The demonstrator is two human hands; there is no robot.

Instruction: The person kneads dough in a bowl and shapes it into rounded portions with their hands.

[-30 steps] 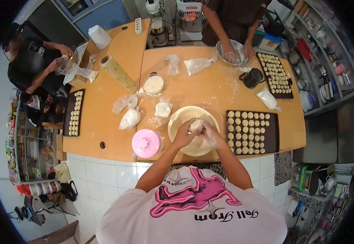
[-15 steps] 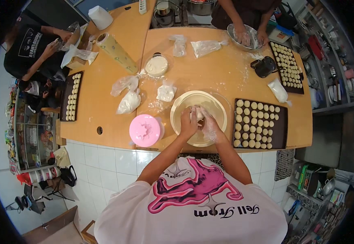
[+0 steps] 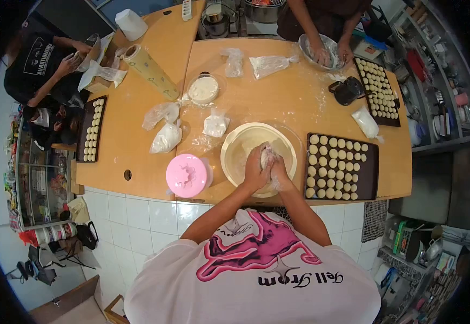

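Over a wide cream bowl (image 3: 234, 148), my left hand (image 3: 255, 168) and my right hand (image 3: 279, 171) are pressed together around a pale lump of dough (image 3: 266, 156). White flour coats my fingers, most heavily on the right hand. Only a small part of the dough shows between the fingers. To the right of the bowl lies a dark tray (image 3: 369, 175) with rows of small round dough balls. A pink lidded container (image 3: 186, 175) stands left of the bowl, and a small bag of white powder (image 3: 216, 125) lies behind it.
Across the wooden table (image 3: 256, 100), a person's hands work in a metal bowl (image 3: 336, 63) near a second tray (image 3: 396, 120). Another person stands at the far left by a box. Powder bags, a film roll (image 3: 151, 72), a flour bowl (image 3: 203, 89) and a black container (image 3: 347, 92) stand about.
The view has tilted and shifted. My hands have turned and closed further around the dough, which showed more openly a second ago. The hands of the person across still move in the metal bowl.
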